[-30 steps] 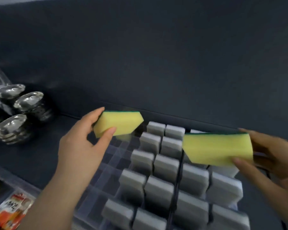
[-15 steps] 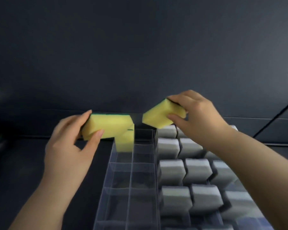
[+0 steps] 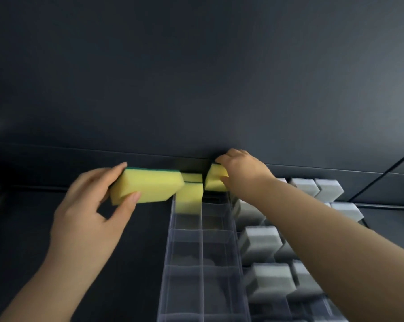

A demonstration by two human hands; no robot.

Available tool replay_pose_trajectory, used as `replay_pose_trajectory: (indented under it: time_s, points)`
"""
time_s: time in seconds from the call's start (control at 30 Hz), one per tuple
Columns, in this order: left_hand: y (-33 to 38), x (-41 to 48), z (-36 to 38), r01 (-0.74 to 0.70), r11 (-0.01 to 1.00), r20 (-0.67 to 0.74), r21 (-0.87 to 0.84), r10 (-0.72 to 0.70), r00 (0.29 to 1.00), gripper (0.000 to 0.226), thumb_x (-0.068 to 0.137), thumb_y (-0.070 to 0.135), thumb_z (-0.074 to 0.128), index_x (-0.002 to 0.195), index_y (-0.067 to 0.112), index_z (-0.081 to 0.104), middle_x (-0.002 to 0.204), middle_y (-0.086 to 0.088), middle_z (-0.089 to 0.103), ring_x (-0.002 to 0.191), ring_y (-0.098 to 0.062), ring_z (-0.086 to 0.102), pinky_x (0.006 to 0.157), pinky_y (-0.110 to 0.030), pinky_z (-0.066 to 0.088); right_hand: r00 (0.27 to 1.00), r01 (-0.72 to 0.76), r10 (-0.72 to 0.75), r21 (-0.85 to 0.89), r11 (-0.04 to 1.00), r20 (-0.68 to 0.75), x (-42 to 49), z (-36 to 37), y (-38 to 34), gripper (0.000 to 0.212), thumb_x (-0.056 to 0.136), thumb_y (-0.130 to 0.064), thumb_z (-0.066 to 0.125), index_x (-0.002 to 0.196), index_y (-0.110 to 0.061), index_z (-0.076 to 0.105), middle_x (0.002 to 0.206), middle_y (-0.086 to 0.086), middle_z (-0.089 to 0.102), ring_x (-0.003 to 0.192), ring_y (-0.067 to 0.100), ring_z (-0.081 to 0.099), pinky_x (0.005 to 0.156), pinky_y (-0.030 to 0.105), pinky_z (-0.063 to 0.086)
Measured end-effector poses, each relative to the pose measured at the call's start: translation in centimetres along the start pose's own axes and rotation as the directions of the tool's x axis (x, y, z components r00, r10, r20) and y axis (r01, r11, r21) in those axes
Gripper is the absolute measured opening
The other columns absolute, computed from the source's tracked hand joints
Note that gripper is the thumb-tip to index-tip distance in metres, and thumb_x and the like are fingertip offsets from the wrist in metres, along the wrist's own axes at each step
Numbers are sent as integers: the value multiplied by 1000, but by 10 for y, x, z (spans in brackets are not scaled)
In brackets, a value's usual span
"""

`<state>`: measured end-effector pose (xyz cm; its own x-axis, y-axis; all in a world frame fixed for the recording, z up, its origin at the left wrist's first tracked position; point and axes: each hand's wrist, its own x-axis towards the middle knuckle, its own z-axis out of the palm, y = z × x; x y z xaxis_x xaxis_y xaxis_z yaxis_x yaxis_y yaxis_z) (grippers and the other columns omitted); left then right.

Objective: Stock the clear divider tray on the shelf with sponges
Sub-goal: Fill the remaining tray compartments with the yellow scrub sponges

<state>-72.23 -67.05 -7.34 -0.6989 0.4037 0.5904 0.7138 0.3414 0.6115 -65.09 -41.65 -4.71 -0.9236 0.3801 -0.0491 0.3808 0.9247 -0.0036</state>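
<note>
The left hand pinches a yellow sponge; the right hand grips and half hides a second sponge over the divider tray.

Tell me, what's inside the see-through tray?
In the clear tray, one yellow sponge stands in the far-left pocket. The right hand holds a second sponge at the far-right pocket, covering part of it. Nearer pockets look empty.

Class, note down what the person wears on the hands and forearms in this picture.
Nothing shows: the left hand and right hand are bare, without gloves, rings or a watch. Both forearms are bare to the picture's edge, so no sleeve is in view.
</note>
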Motion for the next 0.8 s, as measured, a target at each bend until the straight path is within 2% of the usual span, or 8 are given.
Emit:
replay_pose_trajectory:
  time_s: [0.13, 0.27, 0.33, 0.47, 0.6, 0.7, 0.8]
  points:
    - [-5, 3, 0, -18, 1000, -2, -22, 18, 1000, 53, 81, 42, 53, 127, 16, 55, 118, 4, 54, 107, -16, 55, 85, -32, 50, 1000, -8, 8, 23, 1000, 12, 8, 5, -5, 36, 89, -12, 50, 125, -14, 48, 123, 6, 48, 114, 27, 44, 91, 40, 46]
    - [-9, 4, 0, -27, 999, -3, -20, 27, 1000, 51, 82, 41, 54, 126, 16, 55, 117, 3, 54, 107, -13, 54, 87, -22, 47, 1000, 4, -4, 17, 1000, 12, 13, 7, -8, 36, 90, -14, 51, 125, -14, 47, 123, 6, 48, 113, 27, 45, 90, 40, 46]
    - [-12, 4, 1, -20, 1000, 3, -18, 20, 1000, 51, 81, 41, 53, 126, 17, 55, 116, 4, 54, 106, -12, 54, 86, -16, 45, 999, 26, -28, -49, 998, -35, 11, 10, -8, 38, 89, -14, 52, 126, -18, 45, 120, 3, 49, 110, 25, 47, 85, 37, 47]
    - [-15, 2, 3, -11, 1000, 18, -13, 12, 1000, 51, 81, 42, 53, 126, 18, 56, 116, 5, 54, 104, -11, 54, 85, -12, 43, 987, 81, -109, -232, 969, -114, 7, 17, -7, 38, 84, -16, 59, 120, -19, 47, 117, 0, 49, 106, 22, 47, 76, 29, 39]
    - [-17, 3, 6, -13, 1000, 23, -18, 14, 1000, 51, 81, 41, 53, 126, 17, 56, 116, 5, 54, 104, -11, 53, 85, -12, 43, 993, 50, -69, -190, 981, -93, 5, 16, -10, 34, 85, -13, 59, 117, -16, 50, 117, 3, 43, 106, 25, 45, 66, 31, 40]
    - [-17, 3, 6, -7, 1000, 29, -23, 8, 1000, 50, 81, 40, 54, 125, 17, 56, 116, 3, 55, 103, -13, 55, 84, -14, 44, 997, 45, -56, -169, 985, -57, 2, 16, -10, 33, 87, -15, 57, 120, -16, 50, 117, 3, 44, 106, 25, 46, 71, 35, 47]
    - [-17, 2, 7, -11, 1000, 42, -19, 12, 999, 51, 81, 41, 53, 125, 16, 57, 115, 4, 55, 101, -14, 56, 83, -14, 45, 998, 38, -44, -147, 988, -43, -2, 16, -6, 32, 89, -18, 55, 120, -17, 51, 117, 3, 45, 107, 25, 47, 75, 36, 49]
